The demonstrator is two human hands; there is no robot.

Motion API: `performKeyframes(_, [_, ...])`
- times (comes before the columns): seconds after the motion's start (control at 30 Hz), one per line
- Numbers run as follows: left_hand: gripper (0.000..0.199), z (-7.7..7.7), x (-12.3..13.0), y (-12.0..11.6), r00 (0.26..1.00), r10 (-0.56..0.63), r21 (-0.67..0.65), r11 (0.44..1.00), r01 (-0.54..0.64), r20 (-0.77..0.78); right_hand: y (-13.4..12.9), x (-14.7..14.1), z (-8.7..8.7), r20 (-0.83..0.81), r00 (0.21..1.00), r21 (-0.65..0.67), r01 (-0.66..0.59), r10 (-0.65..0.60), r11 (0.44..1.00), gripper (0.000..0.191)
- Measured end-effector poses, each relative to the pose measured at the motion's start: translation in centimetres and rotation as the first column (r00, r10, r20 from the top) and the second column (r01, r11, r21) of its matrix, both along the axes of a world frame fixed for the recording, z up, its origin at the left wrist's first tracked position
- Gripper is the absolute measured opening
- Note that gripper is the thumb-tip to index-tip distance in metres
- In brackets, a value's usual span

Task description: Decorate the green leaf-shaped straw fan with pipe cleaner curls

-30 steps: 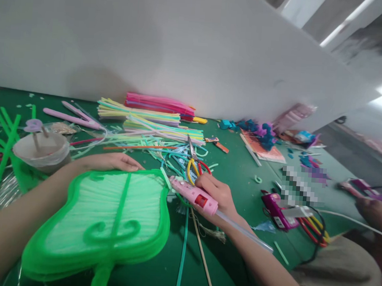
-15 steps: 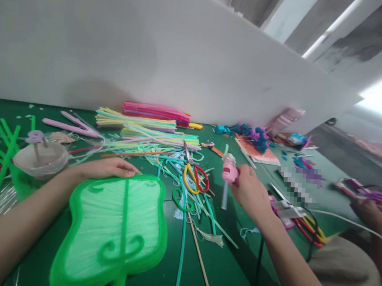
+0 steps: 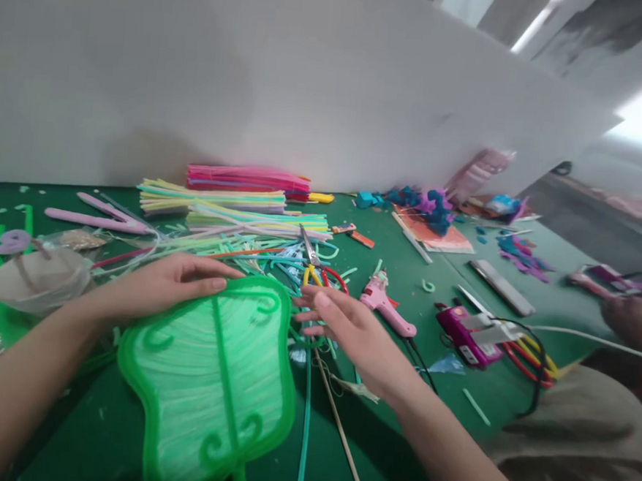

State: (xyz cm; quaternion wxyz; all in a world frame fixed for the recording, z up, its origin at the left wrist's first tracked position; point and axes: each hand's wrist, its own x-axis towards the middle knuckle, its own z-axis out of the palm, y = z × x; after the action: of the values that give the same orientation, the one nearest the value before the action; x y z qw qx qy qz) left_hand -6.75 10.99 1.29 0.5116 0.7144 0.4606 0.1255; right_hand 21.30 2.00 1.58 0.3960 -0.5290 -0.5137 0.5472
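A green hand fan [image 3: 190,385], its rim, midrib and curls made of fuzzy pipe cleaners, is tilted in front of me. My left hand [image 3: 186,282] grips its upper left edge, thumb on the front face. My right hand [image 3: 342,322] hovers off the fan's right edge, fingers spread and holding nothing. Behind those fingers are scissors [image 3: 313,258] with yellow and red handles, partly covered. A pink glue gun [image 3: 385,307] lies on the table to the right of my right hand.
Bundles of pastel and pink pipe cleaners [image 3: 214,202] lie along the white wall. At left are a cup [image 3: 37,283] and a pink hair straightener [image 3: 100,218]. A thin wooden stick [image 3: 341,425] lies at front. At right are a power strip [image 3: 468,335] and a co-worker's hand [image 3: 631,321].
My right hand has let go of the glue gun, which now lies on the table, and has moved left to the fan. The fan has turned slightly in my left hand.
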Motion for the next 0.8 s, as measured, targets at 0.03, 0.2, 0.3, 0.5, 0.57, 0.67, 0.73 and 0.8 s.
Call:
performKeyframes(0.03, [0.048,0.2,0.2,-0.1,1.0,0.002,0.01,1.0,-0.002,-0.011,0.4,-1.0,-0.5,-0.13,0.991,-0.074,-0.024,0.014,0.997,0.048])
performKeyframes(0.2, [0.053,0.3,0.6,-0.5,0.999,-0.003,-0.016,1.0,0.002,-0.054,1.9,-2.7,-2.8,-0.376,0.926,-0.263,-0.13,0.022,0.956,0.041])
performKeyframes(0.3, [0.052,0.0,0.6,-0.3,0.997,-0.02,-0.001,1.0,0.02,-0.071,1.9,-2.6,-3.0,-0.385,0.923,-0.286,-0.115,-0.005,0.951,0.034])
performKeyframes(0.5, [0.051,-0.5,0.6,-0.1,0.996,-0.03,-0.02,0.999,0.028,-0.09,1.8,-2.7,-3.0,-0.431,0.902,-0.304,-0.18,0.033,0.936,0.045])
performKeyframes(0.57, [0.051,-0.6,0.7,0.0,0.996,-0.033,-0.024,0.999,0.031,-0.084,1.9,-2.7,-3.1,-0.439,0.898,-0.306,-0.19,0.039,0.933,0.049])
performKeyframes(0.67, [0.05,-0.7,0.7,0.1,0.995,-0.041,-0.016,0.999,0.04,-0.091,1.9,-2.6,-3.3,-0.441,0.896,-0.299,-0.191,0.042,0.935,0.05])
performKeyframes(0.73, [0.049,-0.8,0.6,0.1,0.994,-0.039,-0.018,0.999,0.038,-0.098,1.9,-2.5,-3.5,-0.441,0.896,-0.298,-0.193,0.044,0.935,0.05])
performKeyframes(0.8, [0.05,-0.8,0.6,0.2,0.994,-0.039,-0.023,0.999,0.037,-0.101,1.9,-2.5,-3.7,-0.429,0.902,-0.298,-0.183,0.04,0.937,0.049])
